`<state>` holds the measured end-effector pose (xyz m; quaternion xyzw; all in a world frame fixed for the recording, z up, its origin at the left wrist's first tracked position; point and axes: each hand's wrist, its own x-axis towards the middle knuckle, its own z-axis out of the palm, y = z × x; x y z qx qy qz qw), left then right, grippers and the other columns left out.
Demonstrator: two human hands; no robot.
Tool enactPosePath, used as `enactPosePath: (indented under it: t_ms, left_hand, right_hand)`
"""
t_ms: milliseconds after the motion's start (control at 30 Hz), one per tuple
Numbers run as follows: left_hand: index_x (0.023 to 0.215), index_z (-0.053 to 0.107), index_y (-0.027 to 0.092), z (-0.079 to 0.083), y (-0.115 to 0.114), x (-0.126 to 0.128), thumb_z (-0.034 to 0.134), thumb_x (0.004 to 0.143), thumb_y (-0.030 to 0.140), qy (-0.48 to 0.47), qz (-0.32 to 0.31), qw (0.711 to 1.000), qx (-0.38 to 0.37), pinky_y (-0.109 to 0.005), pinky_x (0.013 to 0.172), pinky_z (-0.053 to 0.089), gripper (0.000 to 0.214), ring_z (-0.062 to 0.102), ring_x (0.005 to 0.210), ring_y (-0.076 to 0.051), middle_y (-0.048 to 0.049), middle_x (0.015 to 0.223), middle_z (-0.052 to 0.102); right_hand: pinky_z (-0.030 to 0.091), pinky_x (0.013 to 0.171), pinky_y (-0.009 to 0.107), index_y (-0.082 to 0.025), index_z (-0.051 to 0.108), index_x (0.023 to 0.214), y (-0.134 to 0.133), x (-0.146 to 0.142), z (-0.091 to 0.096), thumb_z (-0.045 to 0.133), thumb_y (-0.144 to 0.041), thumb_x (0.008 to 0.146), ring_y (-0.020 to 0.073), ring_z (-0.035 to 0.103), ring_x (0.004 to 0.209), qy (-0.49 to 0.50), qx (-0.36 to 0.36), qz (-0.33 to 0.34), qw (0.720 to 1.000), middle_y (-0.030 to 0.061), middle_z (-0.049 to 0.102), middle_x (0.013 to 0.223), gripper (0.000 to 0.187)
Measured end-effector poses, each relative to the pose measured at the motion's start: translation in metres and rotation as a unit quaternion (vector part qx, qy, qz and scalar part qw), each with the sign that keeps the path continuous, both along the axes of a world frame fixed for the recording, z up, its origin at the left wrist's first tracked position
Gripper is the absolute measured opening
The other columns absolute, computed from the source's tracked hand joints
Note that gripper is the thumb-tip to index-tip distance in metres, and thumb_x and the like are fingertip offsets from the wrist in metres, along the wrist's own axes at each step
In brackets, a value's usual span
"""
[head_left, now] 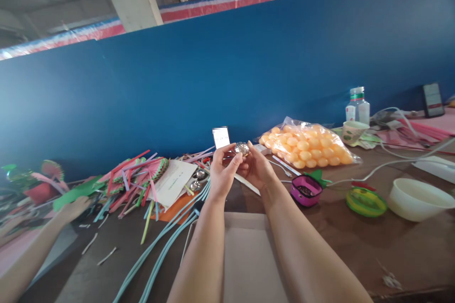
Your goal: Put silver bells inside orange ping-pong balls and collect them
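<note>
Both hands are raised in mid-view above the bench (355,246), forearms running up from the lower edge. Left hand (221,173) and right hand (258,168) meet around a small silver ball (242,148).

Left grip: thumb and fingers pinch the ball from its left side. Right grip: fingertips closed on it from the right and from below. The ball is in the air, clear of the bench, at the fingertips of both hands. Its surface is shiny; finer detail is too small to tell.

Below the forearms, a flat cardboard sheet (249,255) lies on the brown bench. Left of it, light blue tubes (159,246) run diagonally. Farther left is a heap of coloured straws (131,175) with a white paper (174,181) lying on it. Two loose metal balls (196,184) rest just beside the paper.

Right of the hands, a purple container (306,191) with an open top sits near the right wrist. Behind it, a clear bag of orange balls (307,146) lies against the blue wall (213,80). A green and yellow disc (366,202) and a white bowl (419,199) sit side by side farther right. A paper cup (354,131) and a clear bottle (357,105) stand by the bag's right end. A white cable (391,163) crosses the bench there.

Far left, another person's hand (73,207) rests on the bench among green and pink pieces, well apart from the ball.
</note>
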<state>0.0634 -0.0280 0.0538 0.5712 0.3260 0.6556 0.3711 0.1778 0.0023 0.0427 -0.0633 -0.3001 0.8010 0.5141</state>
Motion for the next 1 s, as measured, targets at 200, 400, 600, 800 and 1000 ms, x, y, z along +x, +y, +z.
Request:
enactPosePath:
  t_ms: [200,400,600,800,1000]
  left_hand:
    - [0.104,0.066,0.015,-0.003,0.006,0.001,0.072,0.077,0.044,-0.046,-0.004,0.998,-0.036,-0.029,0.077,0.051,0.04,0.065,0.082,-0.016,-0.0072,0.089,0.069]
    - [0.092,0.069,0.014,-0.007,0.012,0.001,0.071,0.076,0.048,-0.085,-0.024,0.994,-0.058,-0.031,0.082,0.049,0.038,0.064,0.088,-0.018,-0.0066,0.086,0.069]
    - [0.092,0.069,0.015,-0.011,0.015,0.001,0.073,0.074,0.05,-0.096,-0.018,0.992,-0.075,-0.029,0.077,0.049,0.039,0.064,0.077,-0.016,-0.0037,0.077,0.067]
    - [0.091,0.07,0.014,-0.016,0.019,0.0,0.074,0.072,0.051,-0.106,-0.025,0.988,-0.106,-0.028,0.071,0.049,0.042,0.063,0.073,-0.015,-0.0034,0.073,0.066]
    - [0.092,0.073,0.014,-0.031,0.031,-0.003,0.079,0.065,0.051,-0.104,-0.019,0.981,-0.161,-0.027,0.069,0.05,0.046,0.064,0.073,-0.015,-0.0058,0.081,0.07]
  right_hand:
    - [0.04,0.043,0.015,-0.016,0.063,0.08,-0.002,-0.003,0.001,0.065,-0.051,0.085,0.0053,0.046,0.044,-0.058,0.005,-0.029,0.998,-0.002,0.06,0.061,0.035]
    - [0.039,0.041,0.016,-0.017,0.063,0.081,0.001,-0.004,-0.004,0.062,-0.053,0.086,0.0064,0.048,0.045,-0.077,0.012,-0.037,0.996,-0.0013,0.062,0.063,0.037]
    - [0.04,0.042,0.015,-0.017,0.063,0.089,0.003,-0.004,-0.008,0.068,-0.045,0.083,0.0056,0.05,0.047,-0.074,0.013,-0.039,0.996,-0.0023,0.063,0.065,0.029]
    - [0.039,0.04,0.014,-0.016,0.063,0.088,0.008,-0.005,-0.011,0.067,-0.039,0.083,0.0056,0.05,0.044,-0.113,-0.028,-0.065,0.991,-0.002,0.063,0.062,0.024]
    - [0.037,0.038,0.013,-0.015,0.061,0.086,0.015,-0.009,-0.024,0.068,-0.041,0.083,0.0054,0.05,0.043,-0.19,-0.082,-0.097,0.973,-0.0012,0.063,0.06,0.026]
